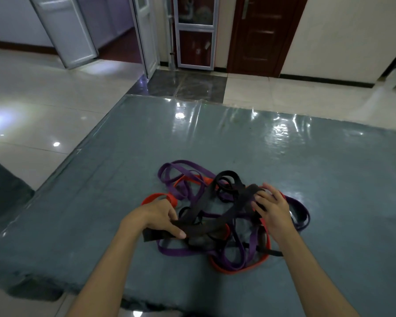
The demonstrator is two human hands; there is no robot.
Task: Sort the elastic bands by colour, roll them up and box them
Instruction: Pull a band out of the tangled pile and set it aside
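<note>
Here, left hand point(160, 216) and right hand point(272, 208) gripping black bands point(226, 200)

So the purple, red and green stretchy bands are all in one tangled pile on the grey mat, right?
Not quite: there are no green bands. The head view shows purple bands, red bands and black bands, all in one tangled pile on the grey mat.

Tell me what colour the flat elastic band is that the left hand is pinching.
Black flat elastic band, pinched by the left hand; head view.
</note>
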